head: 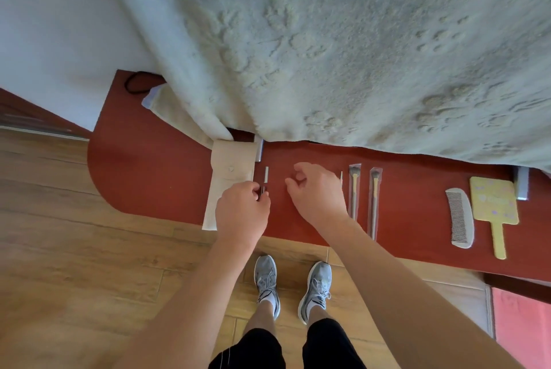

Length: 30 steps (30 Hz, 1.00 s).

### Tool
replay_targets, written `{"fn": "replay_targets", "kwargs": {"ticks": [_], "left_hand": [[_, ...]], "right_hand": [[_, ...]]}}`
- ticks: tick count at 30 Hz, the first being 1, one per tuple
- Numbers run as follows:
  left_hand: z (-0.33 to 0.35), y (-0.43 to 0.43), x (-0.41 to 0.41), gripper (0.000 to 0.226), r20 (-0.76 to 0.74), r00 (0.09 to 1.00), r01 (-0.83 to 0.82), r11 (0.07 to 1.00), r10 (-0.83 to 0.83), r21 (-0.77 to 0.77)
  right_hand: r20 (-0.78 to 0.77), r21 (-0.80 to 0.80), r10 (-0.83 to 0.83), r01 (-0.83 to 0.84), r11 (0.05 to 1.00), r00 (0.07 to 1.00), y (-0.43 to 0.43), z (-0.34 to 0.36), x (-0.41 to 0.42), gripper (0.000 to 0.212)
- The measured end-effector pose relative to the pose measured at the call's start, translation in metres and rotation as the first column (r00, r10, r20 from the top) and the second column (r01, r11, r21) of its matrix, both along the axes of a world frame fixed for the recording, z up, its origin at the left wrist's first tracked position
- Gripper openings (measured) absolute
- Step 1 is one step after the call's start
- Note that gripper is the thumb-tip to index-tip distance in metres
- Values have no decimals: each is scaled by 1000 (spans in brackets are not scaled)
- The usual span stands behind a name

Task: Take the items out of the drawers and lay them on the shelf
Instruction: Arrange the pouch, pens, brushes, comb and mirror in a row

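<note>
A red-brown shelf [149,177] runs below a pale fluffy blanket [328,40]. My left hand [243,213] pinches a small dark item [263,191] just above the shelf, beside a beige cloth pouch [229,177]. A thin white stick [266,174] lies right behind that item. My right hand [317,192] hovers over the shelf with loosely curled fingers and holds nothing. To its right lie a thin pale stick [341,177], two packaged makeup brushes [354,189] [374,201], a white comb [460,221] and a yellow hand mirror [495,207].
A black hair tie [135,85] and a second beige pouch [176,112] lie at the shelf's far left, partly under the blanket. Wooden floor [74,234] surrounds the shelf. My feet in grey sneakers [293,285] stand close to its front edge. A pink mat [521,324] lies at the right.
</note>
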State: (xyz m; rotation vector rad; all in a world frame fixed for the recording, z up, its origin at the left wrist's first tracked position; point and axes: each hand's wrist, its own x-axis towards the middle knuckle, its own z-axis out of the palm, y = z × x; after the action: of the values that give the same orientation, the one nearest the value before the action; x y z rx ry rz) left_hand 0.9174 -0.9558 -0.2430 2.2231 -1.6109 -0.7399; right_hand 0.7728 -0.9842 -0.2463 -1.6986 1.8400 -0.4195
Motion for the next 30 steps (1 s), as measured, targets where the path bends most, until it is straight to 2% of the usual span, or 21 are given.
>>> {"fn": "replay_targets", "kwargs": {"ticks": [7, 13, 16, 21, 27, 30], "left_hand": [[-6, 3, 7, 17, -21, 1000, 4, 998, -2, 64], [-14, 2, 6, 22, 58, 995, 79, 993, -84, 90], [-15, 1, 5, 25, 59, 993, 96, 989, -103, 112], [-16, 5, 4, 24, 57, 993, 98, 988, -105, 123], [-15, 12, -3, 24, 42, 994, 94, 989, -99, 116], [-15, 17, -9, 29, 33, 994, 95, 988, -100, 126]], "right_hand": [[-39, 54, 94, -92, 994, 995, -26, -17, 26, 28], [-62, 78, 175, -170, 982, 983, -36, -27, 39, 17], [-122, 93, 208, -198, 976, 970, -38, -31, 42, 23], [-104, 60, 210, -204, 977, 972, -39, -28, 43, 31], [-100, 76, 178, -171, 982, 979, -38, -31, 37, 12], [-113, 67, 155, -149, 987, 981, -36, -29, 26, 20]]}}
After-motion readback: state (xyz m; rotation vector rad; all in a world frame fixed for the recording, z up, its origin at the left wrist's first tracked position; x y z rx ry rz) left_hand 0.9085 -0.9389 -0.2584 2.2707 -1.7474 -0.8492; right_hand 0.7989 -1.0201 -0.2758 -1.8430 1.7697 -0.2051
